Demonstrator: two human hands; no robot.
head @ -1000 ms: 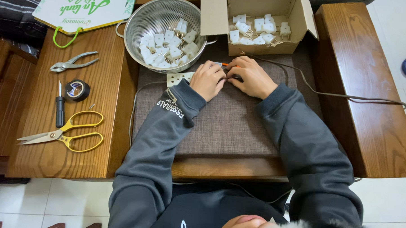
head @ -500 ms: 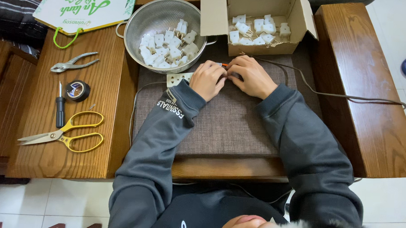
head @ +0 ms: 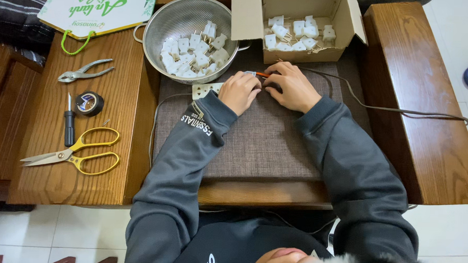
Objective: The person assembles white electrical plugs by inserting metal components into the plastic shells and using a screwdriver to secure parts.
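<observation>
My left hand (head: 239, 90) and my right hand (head: 292, 86) meet at the far edge of a grey-brown cushion (head: 259, 143). Between the fingertips shows a slim tool with an orange handle (head: 259, 74); both hands are closed around it and a small part that the fingers hide. A white power strip (head: 204, 89) lies just left of my left hand. A thin grey cable (head: 380, 106) runs from under my right hand off to the right.
A metal colander (head: 160, 28) holds several white plugs (head: 195, 52); a cardboard box (head: 346, 26) holds more. On the left wooden surface (head: 116, 91) lie pliers (head: 83, 72), black tape (head: 89, 103), a screwdriver (head: 69, 123), yellow scissors (head: 72, 156) and a white bag (head: 95, 7).
</observation>
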